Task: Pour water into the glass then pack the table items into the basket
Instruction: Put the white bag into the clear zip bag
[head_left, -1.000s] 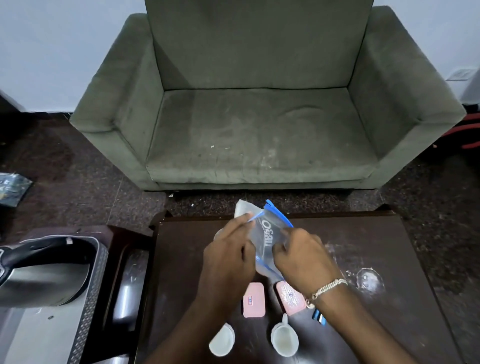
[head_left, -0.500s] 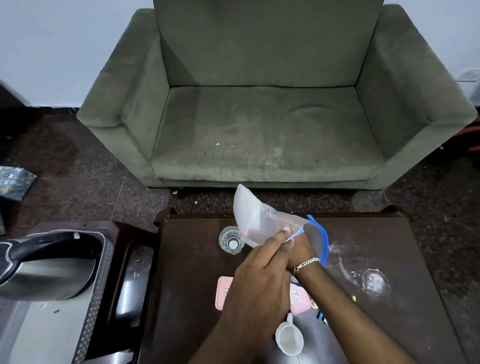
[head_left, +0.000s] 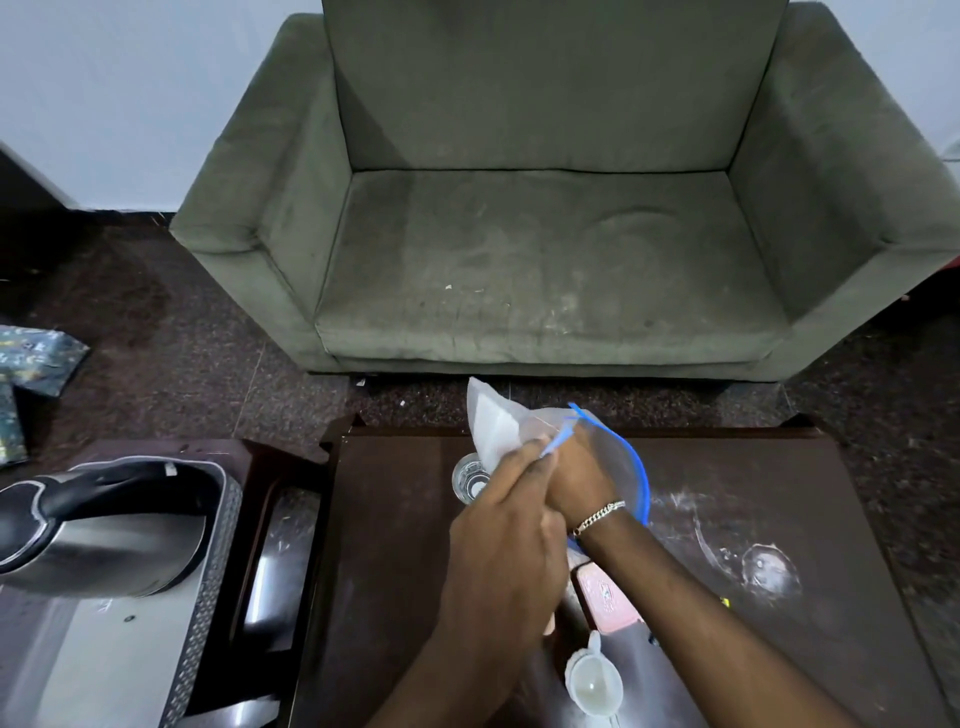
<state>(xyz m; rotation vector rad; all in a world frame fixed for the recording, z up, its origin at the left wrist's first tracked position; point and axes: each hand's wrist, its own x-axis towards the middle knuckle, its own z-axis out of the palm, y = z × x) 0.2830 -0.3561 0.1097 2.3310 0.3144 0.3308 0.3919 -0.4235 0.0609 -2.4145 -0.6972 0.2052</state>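
A clear zip bag (head_left: 498, 426) with a blue seal strip hangs over the dark table (head_left: 395, 545). My left hand (head_left: 504, 540) pinches its rim. My right hand (head_left: 576, 478) is pushed inside the bag up to the bracelet; whether it holds anything there I cannot tell. A small clear glass (head_left: 469, 480) stands on the table just left of the bag, partly hidden by it. A pink case (head_left: 605, 597) lies beneath my right forearm. A white cup (head_left: 592, 686) sits near the table's front edge.
A steel kettle (head_left: 98, 535) with a black handle lies in a grey basket (head_left: 208, 597) on a low stand to the left. A green sofa (head_left: 545, 218) faces the table. Wet marks (head_left: 763, 566) spot the table's right side.
My right hand has gone into the bag's mouth while my left hand shifted right, holding the rim. The glass came into view once my left hand moved off it.
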